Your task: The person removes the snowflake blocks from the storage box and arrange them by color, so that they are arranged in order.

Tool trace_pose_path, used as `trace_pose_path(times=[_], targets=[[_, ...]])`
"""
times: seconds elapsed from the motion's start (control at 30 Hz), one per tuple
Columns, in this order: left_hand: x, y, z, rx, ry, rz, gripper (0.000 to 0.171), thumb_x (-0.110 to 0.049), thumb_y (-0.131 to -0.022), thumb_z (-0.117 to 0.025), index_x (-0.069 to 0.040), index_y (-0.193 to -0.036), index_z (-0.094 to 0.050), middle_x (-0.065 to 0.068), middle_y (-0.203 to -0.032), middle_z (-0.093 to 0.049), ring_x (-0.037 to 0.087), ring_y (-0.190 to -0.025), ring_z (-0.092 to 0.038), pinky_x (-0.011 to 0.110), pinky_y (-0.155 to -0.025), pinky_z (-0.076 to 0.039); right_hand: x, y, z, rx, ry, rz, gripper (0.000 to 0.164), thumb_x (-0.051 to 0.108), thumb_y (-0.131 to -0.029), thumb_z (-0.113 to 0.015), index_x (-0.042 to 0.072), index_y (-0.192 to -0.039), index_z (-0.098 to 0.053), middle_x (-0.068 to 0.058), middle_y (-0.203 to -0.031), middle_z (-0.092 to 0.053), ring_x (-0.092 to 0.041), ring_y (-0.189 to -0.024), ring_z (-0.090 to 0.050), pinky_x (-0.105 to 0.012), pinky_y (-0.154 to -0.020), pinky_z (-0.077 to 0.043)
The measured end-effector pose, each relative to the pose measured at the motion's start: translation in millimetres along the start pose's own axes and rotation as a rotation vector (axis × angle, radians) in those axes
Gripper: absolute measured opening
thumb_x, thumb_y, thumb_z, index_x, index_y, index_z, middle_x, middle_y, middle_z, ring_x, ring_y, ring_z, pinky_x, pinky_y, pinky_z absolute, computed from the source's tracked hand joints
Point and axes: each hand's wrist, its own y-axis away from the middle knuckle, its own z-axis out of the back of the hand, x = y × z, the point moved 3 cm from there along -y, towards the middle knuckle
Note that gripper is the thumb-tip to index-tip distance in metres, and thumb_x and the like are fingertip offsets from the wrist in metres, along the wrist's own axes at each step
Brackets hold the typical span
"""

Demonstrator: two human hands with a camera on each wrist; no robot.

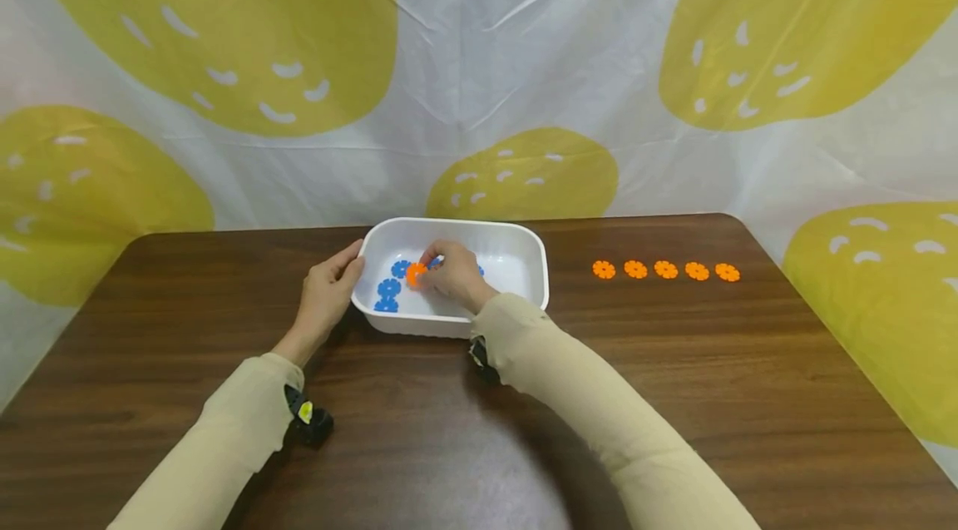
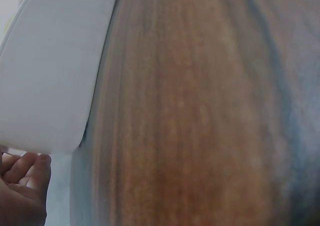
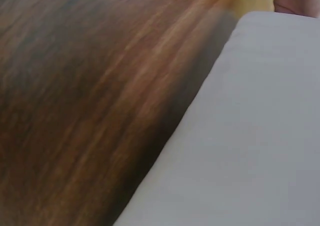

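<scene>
A white plastic tub (image 1: 449,326) stands toward the back of the table. My left hand (image 1: 328,284) grips its left end, the thumb lying at the rim; in the left wrist view the curled fingers (image 2: 30,173) meet the tub's corner. Inside the tub, my right hand (image 1: 452,272) pinches an orange snowflake disc (image 1: 415,275) between thumb and fingers. Several blue snowflake discs (image 1: 388,289) lie along the tub's left side, and part of another blue disc (image 1: 481,270) shows right of the hand. The right wrist view has the tub's outer wall (image 3: 235,136) but not the right hand's fingertips.
Several orange snowflake discs (image 1: 666,269) lie in a row on the brown wooden table (image 1: 404,430), right of the tub. A white cloth with yellow fruit shapes (image 1: 479,97) hangs behind the table's back edge. Dark wrist cameras (image 1: 310,422) hang below the sleeves.
</scene>
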Motion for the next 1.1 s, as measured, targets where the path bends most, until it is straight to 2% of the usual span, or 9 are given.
trace_pose_path(times=[0.17, 0.47, 0.73, 0.97, 1.1], targets=[[-0.3, 0.0, -1.7, 0.009, 0.011, 0.012, 0.040, -0.018, -0.098, -0.051, -0.005, -0.136, -0.050, 0.012, -0.138, -0.049, 0.024, -0.126, -0.048, 0.036, -0.102, -0.043, -1, 0, 3, 0.011, -0.089, -0.013, 0.021, 0.003, -0.078, -0.073, 0.002, -0.096, -0.064, 0.001, -0.062, -0.053, -0.007, -0.050, -0.046, -0.015, -0.046, -0.039], [-0.4, -0.5, -2.7, 0.008, 0.009, 0.004, 0.041, -0.018, -0.097, -0.051, -0.005, -0.136, -0.050, 0.012, -0.138, -0.049, 0.024, -0.126, -0.048, 0.036, -0.103, -0.042, -1, 8, 17, 0.011, -0.209, -0.019, 0.026, 0.001, -0.079, -0.072, 0.001, -0.104, -0.064, -0.006, -0.069, -0.062, -0.012, -0.053, -0.050, -0.019, -0.050, -0.046], [0.2, -0.6, -2.1, 0.006, -0.008, 0.012, 0.041, -0.019, -0.097, -0.051, -0.006, -0.136, -0.050, 0.012, -0.138, -0.049, 0.024, -0.125, -0.049, 0.036, -0.102, -0.043, -3, 15, 30, 0.012, -0.254, -0.026, 0.028, 0.002, -0.080, -0.071, 0.004, -0.108, -0.065, -0.016, -0.079, -0.067, -0.009, -0.051, -0.048, -0.018, -0.050, -0.046], [0.8, -0.4, -0.9, 0.002, -0.015, 0.011, 0.041, -0.019, -0.098, -0.050, -0.006, -0.136, -0.049, 0.012, -0.138, -0.049, 0.025, -0.125, -0.049, 0.037, -0.101, -0.044, -5, 22, 43, -0.004, -0.302, -0.022, 0.030, 0.002, -0.081, -0.070, 0.003, -0.111, -0.063, -0.009, -0.076, -0.066, -0.010, -0.052, -0.048, -0.018, -0.053, -0.048], [1.2, -0.1, 0.0, 0.002, -0.010, 0.014, 0.041, -0.020, -0.098, -0.050, -0.006, -0.136, -0.049, 0.012, -0.138, -0.048, 0.025, -0.126, -0.048, 0.037, -0.101, -0.043, -5, 27, 52, -0.001, -0.309, -0.025, 0.030, 0.005, -0.083, -0.068, 0.005, -0.112, -0.062, -0.017, -0.086, -0.068, -0.010, -0.054, -0.049, -0.021, -0.060, -0.053]])
